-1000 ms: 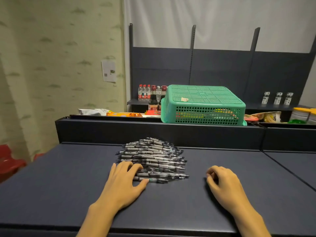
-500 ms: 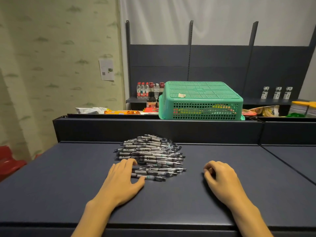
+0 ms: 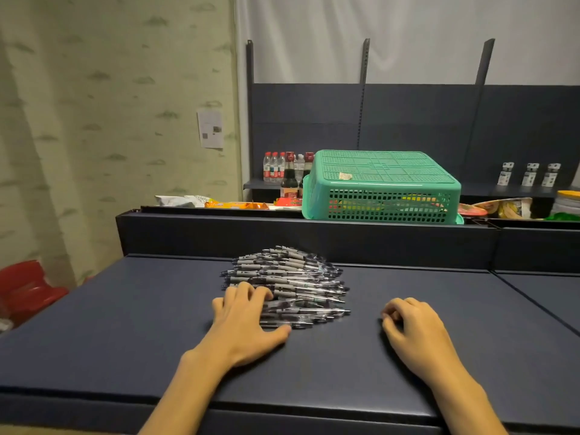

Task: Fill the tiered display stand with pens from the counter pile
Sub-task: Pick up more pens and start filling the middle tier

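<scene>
The pile of pens [image 3: 287, 285] lies on the dark counter [image 3: 125, 315], near its raised back edge, the pens mostly parallel and pointing left to right. The left hand [image 3: 243, 321] rests palm-down on the near-left part of the pile — fingers spread and laid over the pens, thumb on the counter beside them, nothing pinched or lifted — while the right hand [image 3: 414, 331] rests on the counter well to the right of the pile, fingers loosely curled under and holding nothing. Behind the counter's back edge an upturned green basket [image 3: 381, 186] sits among packaged goods, with bottles [image 3: 279, 167] on a shelf to its left.
</scene>
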`<state>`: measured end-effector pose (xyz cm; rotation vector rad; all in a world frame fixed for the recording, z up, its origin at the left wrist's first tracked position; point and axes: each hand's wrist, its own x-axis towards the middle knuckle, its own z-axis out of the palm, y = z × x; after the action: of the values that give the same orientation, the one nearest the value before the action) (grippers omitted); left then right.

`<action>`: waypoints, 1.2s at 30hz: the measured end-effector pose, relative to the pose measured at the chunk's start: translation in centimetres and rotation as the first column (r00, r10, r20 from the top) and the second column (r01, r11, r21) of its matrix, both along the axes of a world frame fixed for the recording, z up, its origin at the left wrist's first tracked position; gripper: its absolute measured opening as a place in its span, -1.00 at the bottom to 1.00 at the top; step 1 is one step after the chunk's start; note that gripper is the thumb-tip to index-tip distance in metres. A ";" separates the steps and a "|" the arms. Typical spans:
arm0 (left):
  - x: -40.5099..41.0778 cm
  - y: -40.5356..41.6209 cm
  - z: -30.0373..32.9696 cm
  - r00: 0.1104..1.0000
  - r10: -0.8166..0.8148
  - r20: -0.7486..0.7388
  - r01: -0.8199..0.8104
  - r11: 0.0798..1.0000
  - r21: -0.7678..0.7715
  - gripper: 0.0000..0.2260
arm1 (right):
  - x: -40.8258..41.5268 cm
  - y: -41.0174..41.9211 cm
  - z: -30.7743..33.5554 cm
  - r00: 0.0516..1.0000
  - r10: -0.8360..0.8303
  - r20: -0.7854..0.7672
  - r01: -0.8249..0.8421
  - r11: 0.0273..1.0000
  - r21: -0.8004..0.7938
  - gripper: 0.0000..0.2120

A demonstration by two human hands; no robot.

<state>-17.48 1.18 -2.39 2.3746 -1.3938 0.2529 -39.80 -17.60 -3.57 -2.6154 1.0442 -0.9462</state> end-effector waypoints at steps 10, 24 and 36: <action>-2.0 -2.8 0.5 0.974 -0.225 -0.027 0.227 0.972 0.057 -0.65 | -0.1 -0.1 0.1 1.000 0.014 -0.007 -0.013 1.000 0.011 -0.93; -1.1 -0.6 0.0 0.971 -0.234 -0.044 0.238 0.961 0.144 -0.43 | -0.1 0.0 0.0 1.000 -0.002 -0.001 0.002 1.000 -0.007 -0.90; -2.3 -1.4 -0.1 0.967 -0.209 -0.143 0.237 0.945 0.223 -0.53 | 0.0 0.2 0.0 0.999 -0.027 -0.029 0.026 0.999 -0.022 -0.87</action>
<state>-19.74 -0.19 -2.52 2.3414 -1.7011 -0.1225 -39.81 -17.43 -3.57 -2.6474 1.0838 -0.9329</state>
